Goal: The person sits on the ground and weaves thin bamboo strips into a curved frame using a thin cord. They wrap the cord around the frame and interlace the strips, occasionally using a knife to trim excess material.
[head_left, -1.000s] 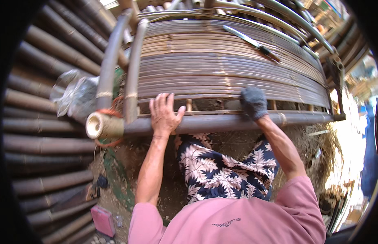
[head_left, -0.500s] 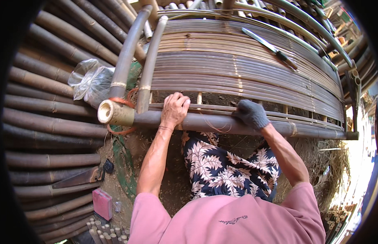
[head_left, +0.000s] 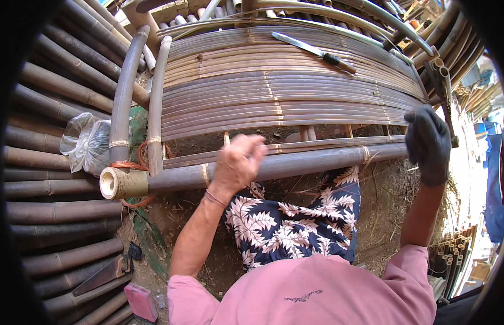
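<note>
One knife (head_left: 311, 52) lies on one slatted bamboo frame (head_left: 225, 89) across the middle; one saw (head_left: 97, 277) rests near left. Earthen ground (head_left: 379, 216) lies below, bamboo poles (head_left: 62, 213) at left. The left hand (head_left: 241, 165) half-curls over the near rail (head_left: 311, 161), the gloved right hand (head_left: 428, 143) curls by its right end; any grip cannot be told.

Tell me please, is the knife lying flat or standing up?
Lying flat: the knife rests on the bamboo slats, blade and handle both over them.
</note>
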The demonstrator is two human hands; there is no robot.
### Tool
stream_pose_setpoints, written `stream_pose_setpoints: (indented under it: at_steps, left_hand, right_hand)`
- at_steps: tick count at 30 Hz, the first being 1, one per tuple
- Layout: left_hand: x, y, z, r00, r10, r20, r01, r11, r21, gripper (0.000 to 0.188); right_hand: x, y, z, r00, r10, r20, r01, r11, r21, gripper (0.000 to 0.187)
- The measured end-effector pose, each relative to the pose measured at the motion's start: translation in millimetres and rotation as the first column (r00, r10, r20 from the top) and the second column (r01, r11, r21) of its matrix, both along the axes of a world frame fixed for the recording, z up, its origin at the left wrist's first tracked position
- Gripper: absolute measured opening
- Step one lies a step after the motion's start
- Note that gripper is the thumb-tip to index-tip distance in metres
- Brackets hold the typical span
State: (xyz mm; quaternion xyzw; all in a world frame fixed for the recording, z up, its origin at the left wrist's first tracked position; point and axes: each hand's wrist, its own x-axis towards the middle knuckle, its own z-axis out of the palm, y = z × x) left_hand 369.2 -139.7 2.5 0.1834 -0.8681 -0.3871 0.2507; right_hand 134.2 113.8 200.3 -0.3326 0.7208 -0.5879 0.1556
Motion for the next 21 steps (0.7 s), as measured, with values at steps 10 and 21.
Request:
stream_pose_setpoints:
  at_steps: [10, 21]
  left_hand:
    - [31.4, -136.1, -76.7, 0.677, 0.174, 0.715, -0.099, 0.984, -0.146, 0.026]
    - [-8.4, -131.5, -94.8, 0.717, -0.223, 0.660, 0.115, 0.972, 0.204, 0.028]
  right_hand:
    - [12.3, -124.0, -206.0, 0.491, 0.457, -0.742, 0.308, 0.705, 0.638, 0.017]
    - [51.5, -284.0, -324.4, -0.089, 0.981, -0.173, -0.386, 0.126, 0.914, 0.029]
